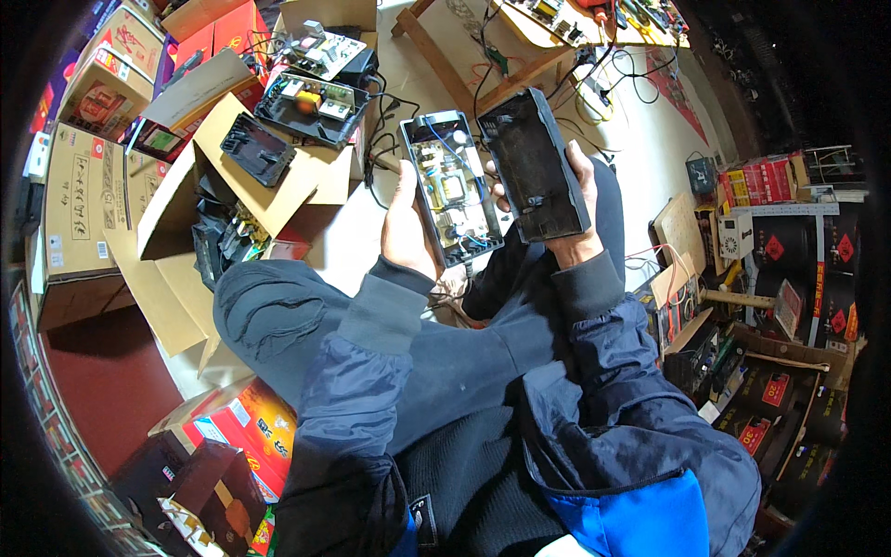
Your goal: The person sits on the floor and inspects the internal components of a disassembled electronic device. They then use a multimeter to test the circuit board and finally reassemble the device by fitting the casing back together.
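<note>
My left hand (406, 230) grips an opened charger case (450, 190), a black shell with a pale circuit board inside. Coils, capacitors and a blue wire show on the board. Beside it, my right hand (580, 206) is closed round a black plastic cover (535, 165), with its hollow inner side facing up. The two halves are held side by side above my lap, their far ends nearly meeting. Part of my right fingers shows in the gap between them; the rest are hidden behind the cover.
At the left, an open cardboard box (172, 218) holds dark electronic parts. On its flap lies a black plastic shell (257, 148), with another opened charger (311, 104) behind. Cables (376, 148) trail on the floor. A wooden-legged table (594, 28) stands ahead; boxes fill the right.
</note>
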Motion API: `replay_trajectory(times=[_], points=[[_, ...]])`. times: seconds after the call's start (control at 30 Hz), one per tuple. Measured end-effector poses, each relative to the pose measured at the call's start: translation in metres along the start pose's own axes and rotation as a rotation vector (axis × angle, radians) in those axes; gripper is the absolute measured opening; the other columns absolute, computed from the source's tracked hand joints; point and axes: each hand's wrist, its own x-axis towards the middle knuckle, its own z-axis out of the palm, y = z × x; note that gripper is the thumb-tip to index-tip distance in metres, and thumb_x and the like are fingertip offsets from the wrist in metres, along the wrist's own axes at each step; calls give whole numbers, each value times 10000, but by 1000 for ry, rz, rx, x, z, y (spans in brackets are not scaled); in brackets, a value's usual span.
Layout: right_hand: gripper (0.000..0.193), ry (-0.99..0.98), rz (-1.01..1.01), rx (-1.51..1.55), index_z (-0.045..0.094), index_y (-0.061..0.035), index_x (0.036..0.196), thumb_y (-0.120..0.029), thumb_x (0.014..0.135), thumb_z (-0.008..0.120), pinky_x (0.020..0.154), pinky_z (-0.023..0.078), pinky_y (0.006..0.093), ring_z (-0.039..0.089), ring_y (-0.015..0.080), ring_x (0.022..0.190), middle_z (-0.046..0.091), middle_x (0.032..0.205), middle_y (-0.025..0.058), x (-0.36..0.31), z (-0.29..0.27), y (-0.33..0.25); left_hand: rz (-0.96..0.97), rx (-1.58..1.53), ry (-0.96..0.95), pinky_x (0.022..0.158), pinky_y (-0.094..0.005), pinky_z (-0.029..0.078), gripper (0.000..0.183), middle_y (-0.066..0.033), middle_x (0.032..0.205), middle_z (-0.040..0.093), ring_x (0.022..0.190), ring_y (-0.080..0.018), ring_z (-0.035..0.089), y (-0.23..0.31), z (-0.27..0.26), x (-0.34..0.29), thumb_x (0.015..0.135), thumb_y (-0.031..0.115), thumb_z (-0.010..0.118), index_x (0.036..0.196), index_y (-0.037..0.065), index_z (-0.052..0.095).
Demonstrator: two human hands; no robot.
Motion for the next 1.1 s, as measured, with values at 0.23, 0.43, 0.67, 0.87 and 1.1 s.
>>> replay_trajectory(times=[0.23, 0.43, 0.67, 0.87, 1.1], points=[[829, 99, -61, -250, 503, 34, 1542, -614, 1027, 548, 890, 623, 433, 749, 301, 1025, 697, 1343, 242, -5, 5, -1, 78, 169, 201, 999, -521, 614, 590, -162, 1330, 714, 1147, -329, 737, -1, 0, 0, 1142, 538, 434, 1489, 71, 536], [740, 128, -223, -662, 429, -40, 1635, -366, 1021, 683, 1090, 466, 330, 610, 178, 1234, 637, 1388, 120, -11, 43, 2, 96, 253, 258, 1010, -520, 600, 635, -155, 1347, 699, 1178, -315, 715, -5, 4, -1, 1127, 572, 452, 1508, 69, 524], [853, 246, -290, -1037, 442, -22, 1616, -328, 933, 850, 1121, 482, 360, 621, 236, 1280, 638, 1420, 176, -11, 76, 14, 71, 251, 303, 1076, -505, 565, 602, -136, 1410, 682, 1258, -302, 683, -11, 7, -3, 1135, 550, 464, 1509, 86, 551], [805, 245, -253, -955, 440, -23, 1619, -318, 966, 806, 1124, 466, 355, 605, 229, 1288, 624, 1426, 172, -11, 77, 10, 79, 184, 262, 1084, -503, 561, 614, -140, 1399, 686, 1243, -310, 686, -9, 6, -2, 1130, 567, 459, 1505, 89, 550], [682, 193, -232, -743, 455, -14, 1614, -372, 1055, 612, 1111, 448, 334, 605, 184, 1250, 628, 1413, 120, -15, 72, 4, 77, 275, 254, 957, -476, 627, 654, -122, 1279, 707, 1150, -277, 716, -5, 6, -2, 1116, 621, 446, 1492, 96, 548]])
